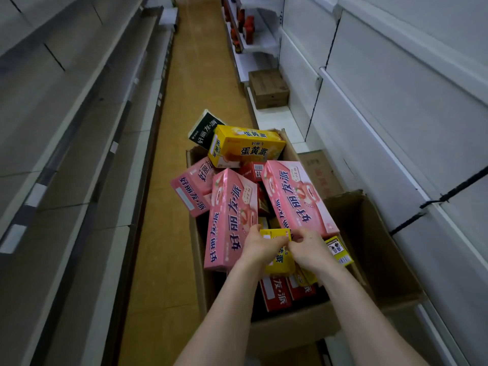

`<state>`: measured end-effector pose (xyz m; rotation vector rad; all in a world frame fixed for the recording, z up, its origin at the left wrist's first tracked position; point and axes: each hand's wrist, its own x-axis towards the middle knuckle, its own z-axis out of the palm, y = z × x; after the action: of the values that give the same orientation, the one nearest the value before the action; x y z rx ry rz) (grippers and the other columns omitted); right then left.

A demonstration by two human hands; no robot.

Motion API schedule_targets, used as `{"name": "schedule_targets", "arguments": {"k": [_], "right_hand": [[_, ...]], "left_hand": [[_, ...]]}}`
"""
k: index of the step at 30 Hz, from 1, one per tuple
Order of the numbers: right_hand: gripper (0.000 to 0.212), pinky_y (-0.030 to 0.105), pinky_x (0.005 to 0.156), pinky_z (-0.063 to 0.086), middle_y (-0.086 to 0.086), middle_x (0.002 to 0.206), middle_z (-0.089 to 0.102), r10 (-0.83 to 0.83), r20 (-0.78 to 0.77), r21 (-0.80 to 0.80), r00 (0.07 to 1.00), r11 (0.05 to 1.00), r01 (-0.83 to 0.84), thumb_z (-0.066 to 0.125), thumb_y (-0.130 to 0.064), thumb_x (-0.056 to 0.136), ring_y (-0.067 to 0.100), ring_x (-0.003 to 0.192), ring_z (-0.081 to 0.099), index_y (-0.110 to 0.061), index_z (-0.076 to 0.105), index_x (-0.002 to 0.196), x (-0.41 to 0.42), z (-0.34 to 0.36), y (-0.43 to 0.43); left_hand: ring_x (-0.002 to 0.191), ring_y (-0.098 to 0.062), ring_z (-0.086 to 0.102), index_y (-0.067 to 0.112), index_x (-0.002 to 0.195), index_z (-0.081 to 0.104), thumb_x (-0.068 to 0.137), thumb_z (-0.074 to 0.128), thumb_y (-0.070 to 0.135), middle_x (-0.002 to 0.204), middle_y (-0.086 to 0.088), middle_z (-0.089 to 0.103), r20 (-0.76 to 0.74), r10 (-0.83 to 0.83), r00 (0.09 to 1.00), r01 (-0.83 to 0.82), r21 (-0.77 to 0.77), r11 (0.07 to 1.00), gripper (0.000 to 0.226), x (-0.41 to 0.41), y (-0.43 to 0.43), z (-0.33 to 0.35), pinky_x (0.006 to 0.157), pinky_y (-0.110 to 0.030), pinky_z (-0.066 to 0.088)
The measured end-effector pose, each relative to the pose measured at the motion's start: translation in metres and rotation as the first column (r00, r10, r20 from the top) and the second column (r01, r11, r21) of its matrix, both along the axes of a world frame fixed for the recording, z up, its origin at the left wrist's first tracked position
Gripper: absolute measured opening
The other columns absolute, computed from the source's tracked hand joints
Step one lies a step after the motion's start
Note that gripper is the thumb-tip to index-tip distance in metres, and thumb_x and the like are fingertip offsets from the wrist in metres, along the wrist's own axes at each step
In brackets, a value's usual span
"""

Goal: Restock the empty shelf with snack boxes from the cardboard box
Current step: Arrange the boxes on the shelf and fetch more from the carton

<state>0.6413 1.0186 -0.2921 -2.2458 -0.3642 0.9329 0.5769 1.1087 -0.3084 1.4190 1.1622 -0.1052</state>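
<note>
Lower centre, nearest: left hand and right hand, each grip clamped on one yellow snack box, likely two-handed for pulling it free between leaning pink boxes. Inside cardboard box, mid-frame; empty shelf at left, not yet filled.

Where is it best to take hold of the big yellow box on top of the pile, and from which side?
Probably across its narrow width at the middle, from above. The yellow box lies topmost with nothing on it, its top and near long face bare; a dark box crowds its far left end.
</note>
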Motion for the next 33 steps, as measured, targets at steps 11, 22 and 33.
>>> {"name": "schedule_targets", "arguments": {"k": [11, 22, 33], "right_hand": [[0.039, 0.039, 0.095, 0.050, 0.011, 0.111, 0.064, -0.059, -0.158, 0.106, 0.986, 0.991, 0.076, 0.041, 0.004, 0.092, 0.029, 0.110, 0.060, -0.007, 0.062, 0.123, -0.001, 0.003, -0.020], [0.083, 0.053, 0.117, 0.015, 0.010, 0.158, 0.009, 0.552, 0.270, -0.552, 0.789, 0.760, -0.343, 0.067, -0.026, 0.085, 0.033, 0.147, -0.001, -0.024, 0.016, 0.151, 0.009, -0.022, -0.055], [0.066, 0.048, 0.109, 0.033, 0.006, 0.136, 0.047, 0.454, 0.393, -0.446, 0.800, 0.855, -0.266, 0.068, -0.047, 0.080, 0.026, 0.128, 0.044, -0.023, 0.040, 0.135, 0.017, -0.001, -0.060]], "left_hand": [[0.107, -0.031, 0.060, 0.028, 0.132, 0.034, 0.062, 0.074, 0.054, 0.117, -0.004, 0.057, -0.134, -0.017, 0.991, 0.044, 0.199, 0.979, 0.085, -0.006, -0.018, -0.006, 0.094, -0.046, 0.051], [0.078, -0.009, 0.051, 0.017, 0.125, 0.044, 0.085, 0.066, 0.035, 0.099, 0.002, 0.053, 0.137, 0.276, 0.951, -0.292, 0.116, 0.949, 0.049, -0.033, -0.005, 0.037, 0.060, -0.028, 0.042], [0.077, -0.015, 0.063, 0.022, 0.121, 0.045, 0.088, 0.065, 0.027, 0.103, -0.003, 0.060, 0.258, 0.458, 0.851, -0.480, 0.023, 0.877, 0.040, -0.056, -0.007, 0.056, 0.042, -0.024, 0.047]]}}
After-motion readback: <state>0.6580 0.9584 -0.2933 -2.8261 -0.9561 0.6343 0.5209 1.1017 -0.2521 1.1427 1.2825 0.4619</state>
